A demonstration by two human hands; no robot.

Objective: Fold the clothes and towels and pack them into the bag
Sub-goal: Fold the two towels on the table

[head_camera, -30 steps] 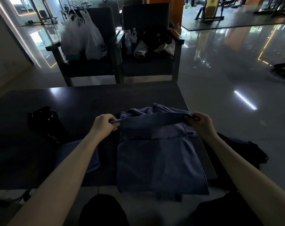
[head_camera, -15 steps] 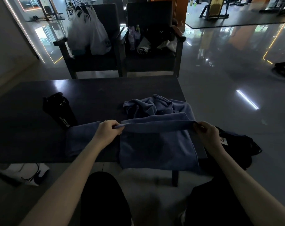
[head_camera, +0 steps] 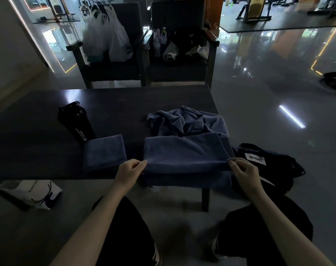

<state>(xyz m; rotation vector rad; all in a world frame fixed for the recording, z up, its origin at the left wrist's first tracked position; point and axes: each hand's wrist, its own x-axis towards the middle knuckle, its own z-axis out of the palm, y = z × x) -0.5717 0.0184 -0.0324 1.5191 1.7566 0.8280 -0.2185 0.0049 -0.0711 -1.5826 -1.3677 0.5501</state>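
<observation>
**Fold drawn to the near edge; one towel done, one in hand**

Head view. Over the last second the doubled edge of the blue towel [head_camera: 184, 150] has come from mid-table, where it was held up, down to the near edge of the table [head_camera: 105, 104] in the centre of the frame. It now lies flat, with a short flap hanging over that edge. The left hand [head_camera: 131, 170] pinches the fold's left corner between thumb and curled fingers. The right hand [head_camera: 244, 171] pinches the right corner the same way. I judge this fold nearly laid; the towel probably needs another fold before packing.

Counted:
- Hands: two, both gripping the towel.
- Towels: one folded towel [head_camera: 103, 150] lies left of the one in hand, apart from it. The crumpled blue cloth [head_camera: 184, 121] behind may be a third piece or the same towel's far end; I cannot tell.
- Bags: one black bag [head_camera: 268, 164] with a white label, right of the table; nothing shows as packed in it.
- One black shaker bottle [head_camera: 75, 121], upright, just beyond the folded towel.
- Two chairs [head_camera: 176, 70] at upper centre, the left one holding white plastic bags [head_camera: 105, 35].
</observation>
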